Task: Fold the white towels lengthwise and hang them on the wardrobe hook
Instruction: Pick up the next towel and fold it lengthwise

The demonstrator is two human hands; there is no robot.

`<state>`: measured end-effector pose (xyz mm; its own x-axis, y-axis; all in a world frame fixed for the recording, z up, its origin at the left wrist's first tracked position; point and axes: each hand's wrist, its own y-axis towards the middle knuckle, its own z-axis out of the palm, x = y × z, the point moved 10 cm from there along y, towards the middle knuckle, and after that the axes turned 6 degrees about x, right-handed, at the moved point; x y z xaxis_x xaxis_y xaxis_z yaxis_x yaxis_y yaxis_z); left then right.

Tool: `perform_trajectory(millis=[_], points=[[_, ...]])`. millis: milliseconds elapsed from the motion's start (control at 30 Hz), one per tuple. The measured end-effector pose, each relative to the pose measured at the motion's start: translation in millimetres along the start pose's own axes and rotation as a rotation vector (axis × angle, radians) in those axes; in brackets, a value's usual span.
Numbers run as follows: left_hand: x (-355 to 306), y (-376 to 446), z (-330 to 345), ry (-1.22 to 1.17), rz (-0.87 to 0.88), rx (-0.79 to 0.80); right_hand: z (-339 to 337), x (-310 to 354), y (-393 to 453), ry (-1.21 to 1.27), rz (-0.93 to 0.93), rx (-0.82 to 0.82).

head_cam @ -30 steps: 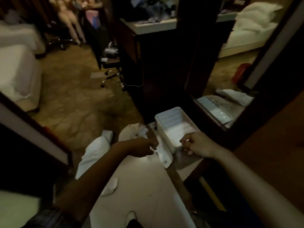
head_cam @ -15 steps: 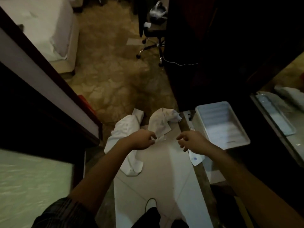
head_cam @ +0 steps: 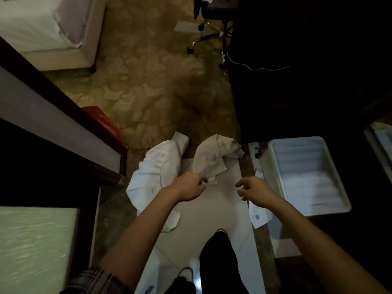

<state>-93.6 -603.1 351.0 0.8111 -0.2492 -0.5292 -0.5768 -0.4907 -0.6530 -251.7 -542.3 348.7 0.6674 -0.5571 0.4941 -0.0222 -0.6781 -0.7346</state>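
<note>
Two white towels lie crumpled on the pale floor tiles. The larger towel [head_cam: 152, 172] spreads out at the left. My left hand [head_cam: 188, 186] pinches a corner of the smaller bunched towel [head_cam: 212, 158] lying ahead of it. A little to the right, my right hand [head_cam: 252, 192] hovers over the tiles with loosely curled fingers and holds nothing. A small white cloth with a blue logo [head_cam: 257, 218] lies just beneath my right wrist. No wardrobe hook is in view.
An open white plastic tub [head_cam: 275, 158] stands on the floor at the right. Dark wooden furniture [head_cam: 297, 81] rises behind it. A door frame [head_cam: 53, 115] and a red object [head_cam: 101, 119] are at the left. An office chair [head_cam: 212, 28] and a bed [head_cam: 42, 28] stand further off on the carpet.
My view has tilted down toward the floor. My right hand has left the tub's rim and moved left over the tiles. My left hand has kept its pinch on the towel corner.
</note>
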Motion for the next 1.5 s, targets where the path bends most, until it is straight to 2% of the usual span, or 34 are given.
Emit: perform_trajectory(millis=[233,467,833,1000,1100,1167,1300,1500], points=[[18,103,21,-0.113,-0.053,-0.073,-4,-65,97,0.029,0.05,0.034],[70,208,64,-0.167,-0.118,-0.111,27,-136,212,0.113,0.102,0.022],[190,424,157,-0.09,-0.114,-0.11,105,-258,454,0.198,0.139,-0.084],[234,510,176,0.021,-0.156,-0.036,133,-307,550,0.246,0.198,-0.091],[247,538,162,0.083,-0.12,-0.113,146,-321,591,0.174,0.242,-0.015],[257,550,166,0.088,-0.12,-0.113,135,-318,613,0.079,0.172,-0.073],[275,559,193,0.108,-0.159,0.014,124,-311,634,0.188,0.077,-0.174],[284,556,197,0.164,-0.154,0.024,128,-312,643,0.151,0.119,-0.249]])
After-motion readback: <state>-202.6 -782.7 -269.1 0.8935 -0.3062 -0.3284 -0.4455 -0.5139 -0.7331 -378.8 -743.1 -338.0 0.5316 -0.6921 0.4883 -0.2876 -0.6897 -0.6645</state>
